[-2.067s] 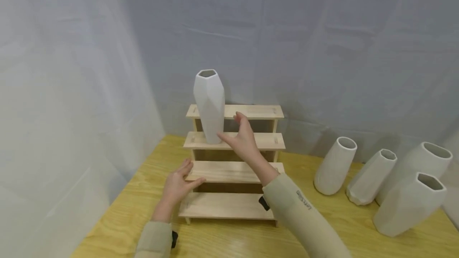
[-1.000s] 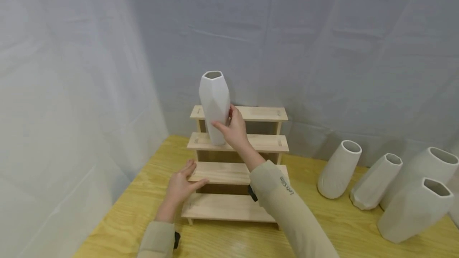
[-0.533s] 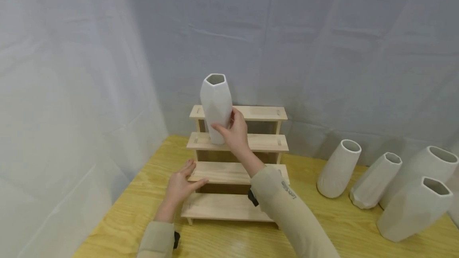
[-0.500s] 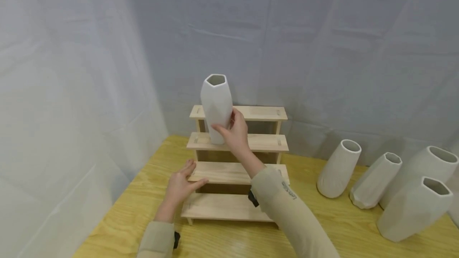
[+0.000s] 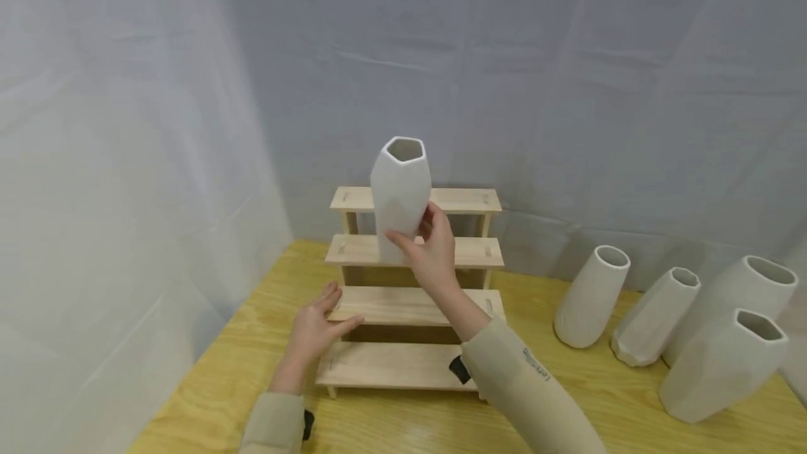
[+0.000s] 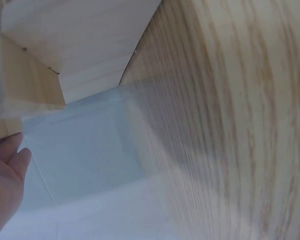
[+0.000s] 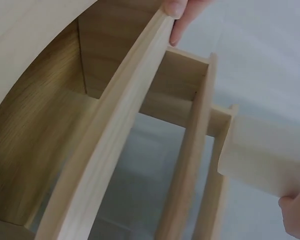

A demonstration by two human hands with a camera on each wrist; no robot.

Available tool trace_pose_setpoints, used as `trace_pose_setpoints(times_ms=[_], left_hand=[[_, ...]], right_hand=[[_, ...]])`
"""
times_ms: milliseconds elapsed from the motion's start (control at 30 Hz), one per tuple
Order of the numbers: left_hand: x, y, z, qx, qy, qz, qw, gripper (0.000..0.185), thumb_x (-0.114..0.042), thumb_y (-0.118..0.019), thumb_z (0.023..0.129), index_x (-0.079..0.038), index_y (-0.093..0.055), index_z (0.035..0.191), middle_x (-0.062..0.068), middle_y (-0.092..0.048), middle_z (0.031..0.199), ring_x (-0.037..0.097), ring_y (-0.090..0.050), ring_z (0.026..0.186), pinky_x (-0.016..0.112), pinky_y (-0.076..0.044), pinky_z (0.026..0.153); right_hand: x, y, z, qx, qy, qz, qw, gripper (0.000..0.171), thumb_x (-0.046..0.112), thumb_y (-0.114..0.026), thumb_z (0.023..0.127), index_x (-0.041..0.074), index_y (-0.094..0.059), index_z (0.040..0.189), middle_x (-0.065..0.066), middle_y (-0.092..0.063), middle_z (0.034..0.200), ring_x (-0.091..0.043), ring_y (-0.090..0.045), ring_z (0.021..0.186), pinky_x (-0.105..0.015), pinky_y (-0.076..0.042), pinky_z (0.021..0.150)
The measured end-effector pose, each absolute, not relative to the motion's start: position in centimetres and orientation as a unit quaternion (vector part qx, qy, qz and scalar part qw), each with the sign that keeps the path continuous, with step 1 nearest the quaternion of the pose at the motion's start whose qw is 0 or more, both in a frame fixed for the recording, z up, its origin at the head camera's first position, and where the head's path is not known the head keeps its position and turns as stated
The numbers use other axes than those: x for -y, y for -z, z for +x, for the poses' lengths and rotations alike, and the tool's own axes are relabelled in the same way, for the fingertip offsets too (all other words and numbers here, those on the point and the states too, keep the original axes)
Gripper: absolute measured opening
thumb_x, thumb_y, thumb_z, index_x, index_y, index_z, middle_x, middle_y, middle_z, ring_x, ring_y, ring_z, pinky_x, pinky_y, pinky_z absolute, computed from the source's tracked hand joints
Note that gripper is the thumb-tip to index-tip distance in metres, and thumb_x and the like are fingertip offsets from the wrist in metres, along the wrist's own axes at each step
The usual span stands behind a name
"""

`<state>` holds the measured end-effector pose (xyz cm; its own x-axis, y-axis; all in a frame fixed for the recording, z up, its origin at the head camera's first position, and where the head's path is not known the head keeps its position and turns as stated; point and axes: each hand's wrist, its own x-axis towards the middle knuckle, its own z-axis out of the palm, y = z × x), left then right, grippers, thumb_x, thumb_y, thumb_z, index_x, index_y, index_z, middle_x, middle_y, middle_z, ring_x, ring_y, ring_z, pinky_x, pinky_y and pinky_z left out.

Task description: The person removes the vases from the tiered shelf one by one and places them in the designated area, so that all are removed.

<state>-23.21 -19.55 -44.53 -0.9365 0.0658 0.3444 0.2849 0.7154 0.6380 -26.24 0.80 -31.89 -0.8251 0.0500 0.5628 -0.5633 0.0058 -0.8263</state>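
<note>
My right hand (image 5: 435,251) grips a white faceted vase (image 5: 401,191) low on its body, thumb at the front and fingers round its right side. The vase is near upright, its base overlapping the second board from the top of a four-tier wooden display stand (image 5: 416,366). In the right wrist view the vase (image 7: 265,155) shows beside the stand's edges, with part of the right hand (image 7: 297,215) at its side. My left hand (image 5: 315,324) holds the left corner of the stand's second-lowest board, thumb along the front edge. The left wrist view shows its fingers (image 6: 12,150) against the wood.
To the right on the wooden table (image 5: 208,398) stand several white vases: a rounded one (image 5: 592,296), a slim ribbed one (image 5: 656,317), a wide one (image 5: 734,307) and a faceted one (image 5: 721,366). Pale sheeting (image 5: 517,76) hangs behind and at the left.
My right hand reached the faceted vase, took hold of it, and has moved it right and slightly nearer, turning it a little. The left hand has stayed at the stand's corner.
</note>
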Motion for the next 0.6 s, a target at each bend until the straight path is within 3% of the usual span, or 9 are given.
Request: trace_pose_setpoints(times_ms=[300, 600], left_hand=[[19.8, 44.2, -23.2, 0.912, 0.374, -0.091, 0.144, 0.083, -0.046, -0.069, 0.070, 0.007, -0.041, 0.127, 0.018, -0.033, 0.135, 0.030, -0.032, 0.123, 0.039, -0.035, 0.094], [20.5, 44.3, -23.1, 0.915, 0.364, -0.098, 0.142, 0.084, -0.051, -0.067, 0.070, 0.006, -0.040, 0.128, 0.017, -0.032, 0.136, 0.030, -0.031, 0.124, 0.039, -0.035, 0.095]], right_hand=[[-3.7, 29.6, -21.7, 0.680, -0.677, 0.155, 0.235, 0.059, -0.004, -0.072, 0.069, -0.008, -0.041, 0.119, -0.017, -0.047, 0.112, -0.023, -0.045, 0.104, -0.029, -0.039, 0.093], [-6.6, 31.9, -21.0, 0.654, -0.695, 0.151, 0.257, 0.060, -0.004, -0.073, 0.067, -0.005, -0.042, 0.118, -0.011, -0.048, 0.111, -0.017, -0.046, 0.102, -0.030, -0.040, 0.092]])
